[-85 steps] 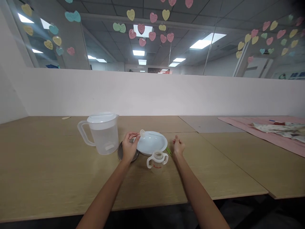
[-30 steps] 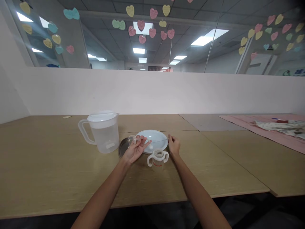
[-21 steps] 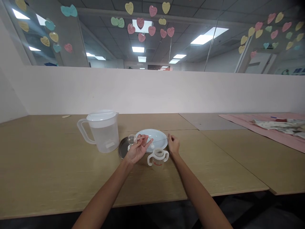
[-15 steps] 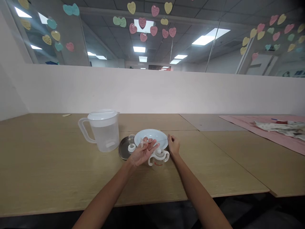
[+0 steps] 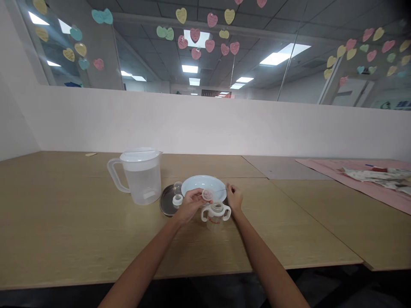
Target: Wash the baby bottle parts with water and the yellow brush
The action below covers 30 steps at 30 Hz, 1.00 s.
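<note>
Since the earlier frames, the left hand [image 5: 190,204] had turned from palm-up to palm-down and drifted rightward, bringing a small clear round part [image 5: 207,195] from beside the pitcher to a spot just above the two-handled cup [image 5: 215,212]. Its fingers were curled and pinched around that part, which looked like a soft teat or valve piece, though it was too small to tell for certain. From it a thin straight line, perhaps a straw or a slender brush stem [image 5: 220,188], ran across to the right hand [image 5: 234,198], which had stayed put, loosely closed with fingertips pinching the far end.

Just below the two hands stood the cup, upright with its mouth open, near the front middle of the worktop [image 5: 64,231]. Behind it lay the white bowl [image 5: 203,187], and to the bowl's left a dark round lid [image 5: 166,201] carried a small clear dome and a white ring [image 5: 177,199]. Further left stood the lidded pitcher [image 5: 138,175], handle outward. A pink cloth [image 5: 359,177] with wrappers lay at the far right corner.

Judging by this, the step in hand was assembling or cleaning the cup's small fittings. The next move would seem to call for a steady two-handed alignment of the thin stem with the clear part, directly over the cup's mouth.
</note>
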Available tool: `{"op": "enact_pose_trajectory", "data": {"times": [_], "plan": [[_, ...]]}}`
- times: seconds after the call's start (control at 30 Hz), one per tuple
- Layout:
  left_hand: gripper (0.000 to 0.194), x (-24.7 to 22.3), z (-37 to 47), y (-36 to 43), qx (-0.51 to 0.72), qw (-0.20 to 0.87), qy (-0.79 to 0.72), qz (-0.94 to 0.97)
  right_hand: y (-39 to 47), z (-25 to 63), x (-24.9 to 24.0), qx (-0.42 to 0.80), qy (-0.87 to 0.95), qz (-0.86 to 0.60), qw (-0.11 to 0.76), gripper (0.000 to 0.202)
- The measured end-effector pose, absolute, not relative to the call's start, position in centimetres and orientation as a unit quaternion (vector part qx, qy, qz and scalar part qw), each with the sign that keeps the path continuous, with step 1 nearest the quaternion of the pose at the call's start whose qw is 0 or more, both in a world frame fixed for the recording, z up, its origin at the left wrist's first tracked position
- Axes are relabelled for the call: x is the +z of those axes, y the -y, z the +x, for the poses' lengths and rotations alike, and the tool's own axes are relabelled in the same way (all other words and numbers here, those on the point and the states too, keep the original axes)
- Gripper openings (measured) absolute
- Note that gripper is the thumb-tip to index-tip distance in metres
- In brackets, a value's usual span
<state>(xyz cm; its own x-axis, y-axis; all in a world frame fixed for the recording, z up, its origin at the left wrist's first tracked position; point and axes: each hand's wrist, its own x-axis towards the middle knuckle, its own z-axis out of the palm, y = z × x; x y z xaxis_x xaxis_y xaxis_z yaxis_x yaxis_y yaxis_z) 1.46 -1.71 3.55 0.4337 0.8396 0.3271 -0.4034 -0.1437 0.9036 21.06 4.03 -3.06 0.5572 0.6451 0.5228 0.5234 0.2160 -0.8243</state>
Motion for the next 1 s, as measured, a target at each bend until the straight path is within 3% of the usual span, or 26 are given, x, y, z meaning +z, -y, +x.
{"op": "enact_pose_trajectory", "data": {"times": [0.27, 0.43, 0.7, 1.0], "plan": [[0.013, 3.3, 2.2, 3.5, 0.528, 0.298, -0.304, 0.735, -3.9, 21.0, -3.1, 0.062, 0.474, -0.616, 0.626, 0.053], [0.016, 2.9, 2.2, 4.5, 0.527, 0.258, -0.299, 0.752, -3.8, 21.0, -3.1, 0.060, 0.474, -0.615, 0.627, 0.054], [0.044, 1.5, 2.2, 4.5, 0.496, 0.163, -0.309, 0.795, -4.0, 21.1, -3.5, 0.066, 0.464, -0.607, 0.642, 0.059], [0.022, 1.8, 1.4, 3.8, 0.482, 0.012, -0.266, 0.835, -4.0, 21.1, -3.5, 0.079, 0.463, -0.601, 0.646, 0.062]]}}
